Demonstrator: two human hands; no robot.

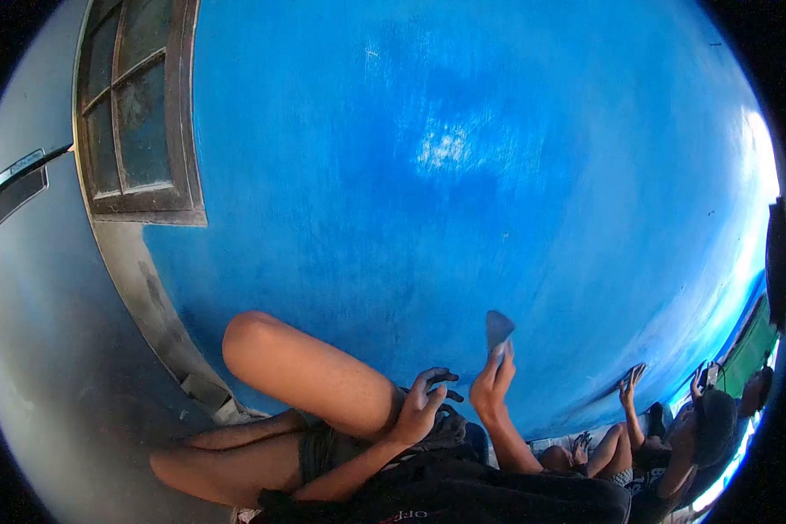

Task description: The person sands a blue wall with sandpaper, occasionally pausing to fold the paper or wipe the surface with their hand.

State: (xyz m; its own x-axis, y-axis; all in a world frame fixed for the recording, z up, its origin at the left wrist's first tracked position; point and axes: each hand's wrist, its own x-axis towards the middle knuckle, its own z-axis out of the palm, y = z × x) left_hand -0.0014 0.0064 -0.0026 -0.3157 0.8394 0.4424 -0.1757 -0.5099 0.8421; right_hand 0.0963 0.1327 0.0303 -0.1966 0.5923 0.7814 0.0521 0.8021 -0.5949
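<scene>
My right hand (492, 389) is raised in front of the blue wall (393, 279). Its thumb and fingers pinch a flat, dark grey, wedge-shaped piece (499, 328), whose wide end points up and overlaps the wall in this view. My left hand (421, 409) hangs beside my raised bare knee (271, 345), its fingers bent, spread and darkened as if smudged. Nothing shows between them.
A wooden-framed window (140, 113) is at upper left, beside a large grey panel with a handle (13, 188). Co-workers sit close on my right; one person's hand (630, 384) reaches to the wall. Bare grey plaster (153, 288) lies below the window.
</scene>
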